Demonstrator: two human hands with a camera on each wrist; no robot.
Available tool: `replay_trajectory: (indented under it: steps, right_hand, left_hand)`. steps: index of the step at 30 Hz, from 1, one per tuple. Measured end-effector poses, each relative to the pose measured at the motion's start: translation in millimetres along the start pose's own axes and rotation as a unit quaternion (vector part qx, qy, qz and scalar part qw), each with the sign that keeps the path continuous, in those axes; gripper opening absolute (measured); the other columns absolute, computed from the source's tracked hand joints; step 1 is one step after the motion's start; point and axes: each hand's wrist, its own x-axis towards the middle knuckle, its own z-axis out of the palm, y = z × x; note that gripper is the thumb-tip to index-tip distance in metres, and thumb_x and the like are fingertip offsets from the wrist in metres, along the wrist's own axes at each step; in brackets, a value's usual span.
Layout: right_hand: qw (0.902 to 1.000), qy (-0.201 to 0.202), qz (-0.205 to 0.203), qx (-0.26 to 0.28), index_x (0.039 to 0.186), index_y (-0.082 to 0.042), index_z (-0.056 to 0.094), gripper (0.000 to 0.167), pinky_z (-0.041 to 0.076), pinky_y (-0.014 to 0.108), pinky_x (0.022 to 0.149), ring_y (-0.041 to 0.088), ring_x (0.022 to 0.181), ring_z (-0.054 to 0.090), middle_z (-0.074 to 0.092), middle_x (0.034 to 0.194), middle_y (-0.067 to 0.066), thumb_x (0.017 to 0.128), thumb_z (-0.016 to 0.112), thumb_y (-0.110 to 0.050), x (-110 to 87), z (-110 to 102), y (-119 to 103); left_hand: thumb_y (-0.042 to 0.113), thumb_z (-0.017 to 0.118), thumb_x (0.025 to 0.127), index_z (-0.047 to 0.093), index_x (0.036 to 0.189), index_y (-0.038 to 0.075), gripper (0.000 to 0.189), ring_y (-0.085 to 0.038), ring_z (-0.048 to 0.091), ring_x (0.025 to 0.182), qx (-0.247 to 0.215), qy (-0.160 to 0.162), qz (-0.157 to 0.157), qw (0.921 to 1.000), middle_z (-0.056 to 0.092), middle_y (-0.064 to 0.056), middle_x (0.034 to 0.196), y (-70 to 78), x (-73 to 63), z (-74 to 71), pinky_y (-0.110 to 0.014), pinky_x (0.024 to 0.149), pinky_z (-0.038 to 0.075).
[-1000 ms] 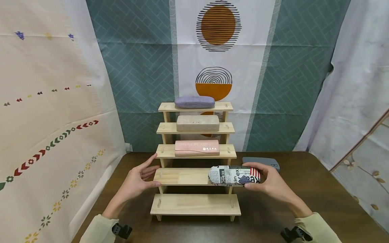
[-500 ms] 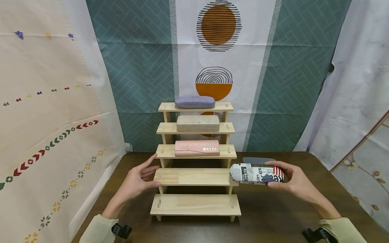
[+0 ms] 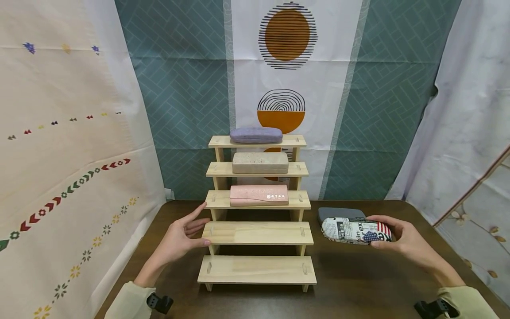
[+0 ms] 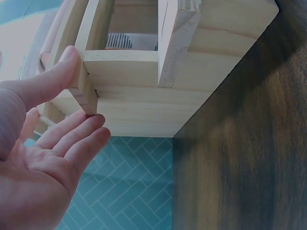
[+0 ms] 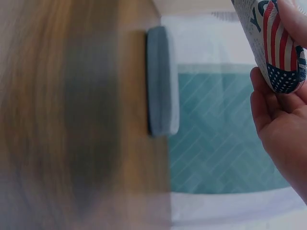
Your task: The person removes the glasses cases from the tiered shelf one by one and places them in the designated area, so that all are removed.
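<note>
My right hand (image 3: pixel 410 239) holds a newspaper-print glasses case (image 3: pixel 350 230) by its right end, thumb in front and fingers behind. It hangs in the air right of the stepped wooden shelf (image 3: pixel 255 270); its striped, starred end shows in the right wrist view. My left hand (image 3: pixel 179 239) is at the shelf's left side, thumb and fingers on opposite edges of a step's end (image 4: pixel 84 93) in the left wrist view. On the upper steps sit a purple glasses case (image 3: pixel 256 135), a beige one (image 3: pixel 260 163) and a pink one (image 3: pixel 259 196), one per step.
A grey-blue glasses case (image 3: pixel 338 212) lies on the dark wooden table (image 3: pixel 358 274) at the back right, partly behind the held case. Patterned cloths hang behind and on both sides. The two lowest steps show bare wood.
My right hand has carried the newspaper-print case rightward, from in front of the second-lowest step to beside the shelf, overlapping the grey-blue case in view. The left hand has stayed in place.
</note>
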Motion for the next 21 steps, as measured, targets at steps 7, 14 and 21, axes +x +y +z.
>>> replay_trajectory:
  steps: [7,14,21]
  right_hand:
    - [0.9999,-0.005,0.007,0.005,0.142,0.008,0.057,0.058,0.06,0.03,0.07,0.016,0.089,0.068,0.071,0.108,0.012,0.09,0.08,0.003,-1.1,-8,22]
    - [0.9997,-0.014,0.021,0.002,0.143,0.009,0.056,0.059,0.059,0.029,0.071,0.016,0.09,0.068,0.071,0.109,0.012,0.09,0.08,0.001,1.3,-8,43]
    - [0.9988,-0.02,0.044,0.012,0.143,0.01,0.054,0.059,0.059,0.029,0.073,0.015,0.092,0.067,0.069,0.112,0.012,0.091,0.08,0.0,4.2,-9,59]
  left_hand:
    - [-0.002,0.092,0.078,0.037,0.166,0.02,0.106,-0.041,0.059,0.132,0.004,0.001,-0.002,1.0,0.058,-0.026,0.145,-0.5,-0.1,0.1,-0.053,0.104,0.05]
    - [0.0,0.092,0.078,0.037,0.166,0.02,0.106,-0.04,0.06,0.132,-0.002,0.003,-0.003,1.0,0.057,-0.026,0.146,-0.4,-0.3,0.1,-0.052,0.105,0.051]
    - [0.003,0.092,0.08,0.037,0.166,0.022,0.104,-0.039,0.06,0.132,0.002,0.002,-0.003,1.0,0.057,-0.025,0.146,-1.2,-1.4,0.1,-0.046,0.103,0.054]
